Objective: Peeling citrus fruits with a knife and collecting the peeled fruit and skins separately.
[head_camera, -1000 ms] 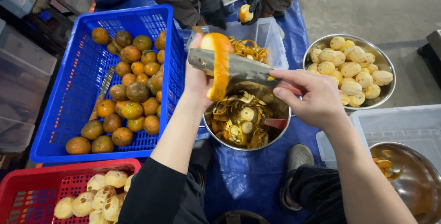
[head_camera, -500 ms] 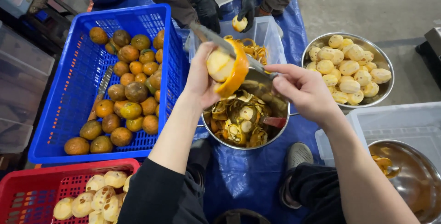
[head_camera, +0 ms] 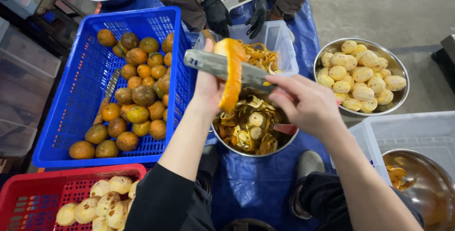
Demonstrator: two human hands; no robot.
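Steel blade [head_camera: 222, 66] thru curling orange peel [head_camera: 232, 77], both hands.

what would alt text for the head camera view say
A person's left hand holds an orange fruit while the right hand draws a knife across it, above a steel bowl of peels. A blue crate of unpeeled fruit sits left, a bowl of peeled fruit right.

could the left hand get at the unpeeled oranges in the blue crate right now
Probably not at once: the left hand is full, gripping an orange mid-peel. The blue crate sits open-topped beside that arm, its unpeeled oranges uncovered, so only the held fruit hinders it.
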